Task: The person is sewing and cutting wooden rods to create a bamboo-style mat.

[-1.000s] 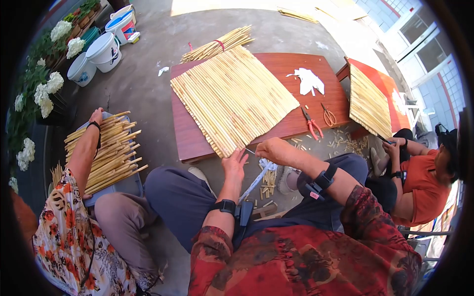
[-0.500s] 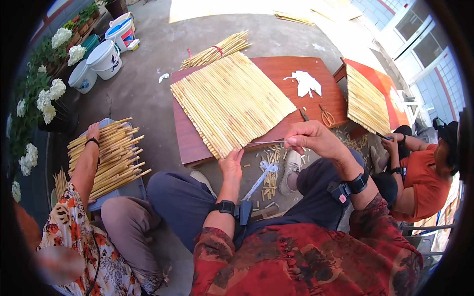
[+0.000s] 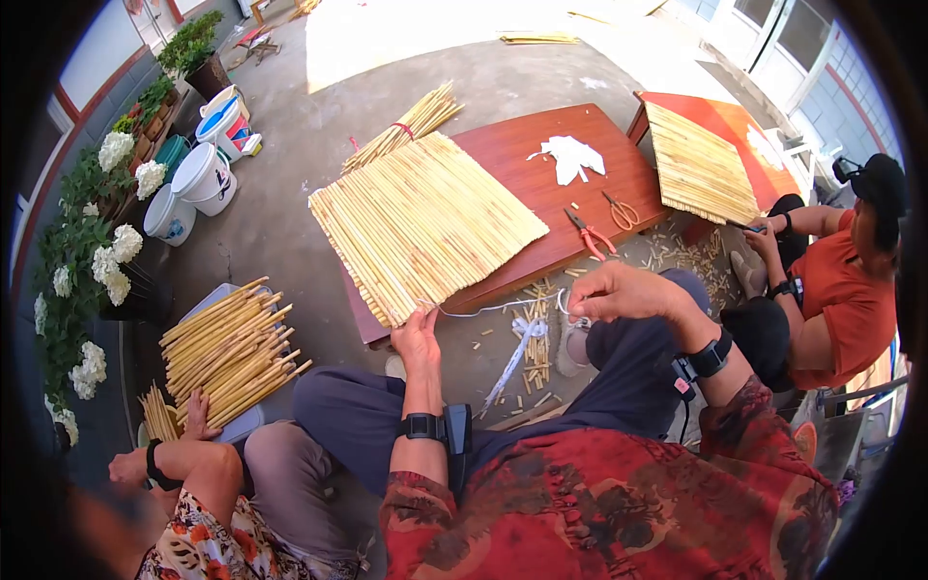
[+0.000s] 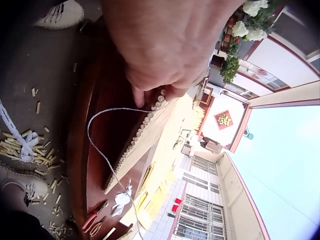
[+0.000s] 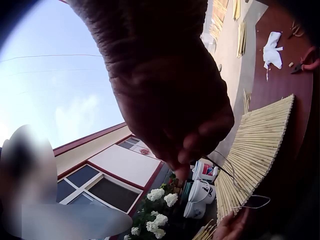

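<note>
A mat of pale sticks (image 3: 430, 227) lies on the reddish-brown table (image 3: 599, 126). My left hand (image 3: 418, 340) pinches its near corner; in the left wrist view the thumb and fingers of that hand (image 4: 162, 55) are on either side of the stick ends (image 4: 141, 128). From this corner a thin white string (image 3: 493, 308) runs slack to my right hand (image 3: 623, 293), which is raised right of the mat. The right wrist view shows the right hand (image 5: 175, 95) with curled fingers pinching a thin dark needle-like piece (image 5: 219, 166), near a loop of string (image 5: 267, 198).
Red pliers (image 3: 590, 235), scissors (image 3: 622, 211) and white cloth (image 3: 570, 158) lie on the table. A stick bundle (image 3: 411, 124) is behind the mat. Cut pieces (image 3: 536, 338) litter the floor. One person sits left by stacked sticks (image 3: 227, 353), another right by a second mat (image 3: 701, 164).
My right hand has risen away from the corner, drawing out string that was taut and now hangs slack. The head view has shifted. The left person's arm has moved towards the near end of the stacked sticks.
</note>
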Demonstrator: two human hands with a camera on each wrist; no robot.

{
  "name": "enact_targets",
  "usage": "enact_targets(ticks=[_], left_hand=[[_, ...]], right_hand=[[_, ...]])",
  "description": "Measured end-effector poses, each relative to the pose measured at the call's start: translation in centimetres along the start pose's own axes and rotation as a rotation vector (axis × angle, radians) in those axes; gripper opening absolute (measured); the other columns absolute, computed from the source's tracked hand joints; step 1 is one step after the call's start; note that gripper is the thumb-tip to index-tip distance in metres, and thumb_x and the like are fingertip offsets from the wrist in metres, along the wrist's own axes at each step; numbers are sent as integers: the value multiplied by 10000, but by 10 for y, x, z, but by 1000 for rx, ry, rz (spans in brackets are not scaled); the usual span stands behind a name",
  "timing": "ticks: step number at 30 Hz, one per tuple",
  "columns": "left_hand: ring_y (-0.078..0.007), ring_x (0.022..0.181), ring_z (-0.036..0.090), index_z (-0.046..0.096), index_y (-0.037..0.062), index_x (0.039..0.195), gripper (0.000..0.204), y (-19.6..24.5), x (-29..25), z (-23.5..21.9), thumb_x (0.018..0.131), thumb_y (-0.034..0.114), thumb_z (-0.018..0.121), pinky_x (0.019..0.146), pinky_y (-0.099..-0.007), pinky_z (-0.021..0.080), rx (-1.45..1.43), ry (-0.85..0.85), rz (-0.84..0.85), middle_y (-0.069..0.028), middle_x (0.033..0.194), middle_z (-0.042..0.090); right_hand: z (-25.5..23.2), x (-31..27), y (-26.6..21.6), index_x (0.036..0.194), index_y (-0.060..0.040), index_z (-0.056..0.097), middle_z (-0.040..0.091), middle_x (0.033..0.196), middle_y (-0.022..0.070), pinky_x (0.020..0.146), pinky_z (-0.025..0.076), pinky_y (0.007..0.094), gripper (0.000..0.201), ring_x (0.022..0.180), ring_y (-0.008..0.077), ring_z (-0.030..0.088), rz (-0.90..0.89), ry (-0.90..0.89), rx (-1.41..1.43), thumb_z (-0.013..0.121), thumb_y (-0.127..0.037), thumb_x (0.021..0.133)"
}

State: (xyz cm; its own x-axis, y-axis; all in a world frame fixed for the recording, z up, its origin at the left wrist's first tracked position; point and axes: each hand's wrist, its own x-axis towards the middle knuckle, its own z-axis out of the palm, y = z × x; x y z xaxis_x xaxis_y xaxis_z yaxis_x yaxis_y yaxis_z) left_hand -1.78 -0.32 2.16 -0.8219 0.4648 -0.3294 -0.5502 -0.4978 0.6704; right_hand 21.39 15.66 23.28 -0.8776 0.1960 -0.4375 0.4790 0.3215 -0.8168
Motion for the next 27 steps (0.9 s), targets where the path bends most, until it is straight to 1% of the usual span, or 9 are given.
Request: enact_targets(ticks=[1, 2, 3, 6, 10, 18, 23, 26, 27], left_hand=[[-263, 987, 565, 395, 2, 1212, 470, 10, -3, 4, 764, -105, 486, 836, -423, 494, 21, 1, 18, -131, 1106, 535], [-263, 987, 565, 395, 2, 1212, 470, 20, -4, 4, 764, -105, 486, 836, -423, 494, 33, -4, 21, -131, 1106, 535], [-264, 981, 566, 397, -2, 1209, 464, 19, -9, 7, 765, -109, 479, 825, -415, 502, 57, -25, 50, -131, 1104, 535], [-258, 950, 573, 411, -19, 1186, 438, 50, -15, 15, 765, -116, 477, 786, -389, 524, 110, -29, 110, -137, 1088, 537], [-246, 918, 578, 437, -54, 1137, 383, 69, -38, 31, 762, -109, 490, 758, -379, 531, 192, -23, 155, -146, 1066, 540], [-224, 915, 584, 454, -50, 1143, 373, 98, -75, 40, 774, -87, 494, 756, -337, 523, 337, -102, 209, -130, 1059, 555], [-195, 932, 580, 450, -34, 1163, 385, 109, -77, 32, 785, -67, 515, 753, -302, 515, 362, -148, 175, -114, 1070, 556], [-196, 934, 579, 450, -35, 1164, 387, 101, -78, 33, 782, -72, 508, 747, -305, 512, 379, -122, 180, -113, 1077, 554], [-196, 934, 579, 450, -35, 1164, 387, 103, -77, 30, 782, -72, 508, 747, -305, 512, 370, -106, 176, -113, 1077, 554]], right_hand=[[16, 11, 16, 910, -56, 624, 619, 740, 40, 624, 450, 271, 147, 661, 150, 575, -132, -13, -339, 582, -161, 816], [31, 23, 24, 940, -56, 618, 641, 805, 84, 676, 464, 310, 174, 739, 211, 605, -75, -67, -501, 586, -155, 800], [40, 31, 52, 926, -67, 630, 631, 795, 120, 683, 465, 362, 193, 770, 291, 603, -71, -116, -431, 588, -200, 791], [67, 56, 49, 940, -75, 630, 624, 855, 138, 713, 471, 380, 214, 822, 319, 597, 26, -115, -849, 580, -222, 793], [69, 72, 26, 1019, -13, 594, 584, 1012, 183, 822, 444, 389, 326, 965, 334, 554, -246, 119, -448, 558, -263, 813], [158, 162, 36, 1193, 99, 412, 499, 1163, 260, 949, 362, 354, 701, 1119, 341, 470, -465, 154, 106, 648, -376, 735], [181, 173, 34, 1241, 19, 397, 526, 1125, 239, 792, 447, 338, 705, 902, 279, 560, -371, 105, 264, 667, -371, 719], [174, 148, 24, 939, -25, 626, 619, 749, 112, 648, 454, 316, 346, 688, 186, 566, -189, -188, 386, 630, -324, 766], [174, 145, 22, 939, -25, 626, 619, 749, 112, 648, 454, 316, 346, 688, 186, 566, -177, -201, 380, 630, -324, 766]])
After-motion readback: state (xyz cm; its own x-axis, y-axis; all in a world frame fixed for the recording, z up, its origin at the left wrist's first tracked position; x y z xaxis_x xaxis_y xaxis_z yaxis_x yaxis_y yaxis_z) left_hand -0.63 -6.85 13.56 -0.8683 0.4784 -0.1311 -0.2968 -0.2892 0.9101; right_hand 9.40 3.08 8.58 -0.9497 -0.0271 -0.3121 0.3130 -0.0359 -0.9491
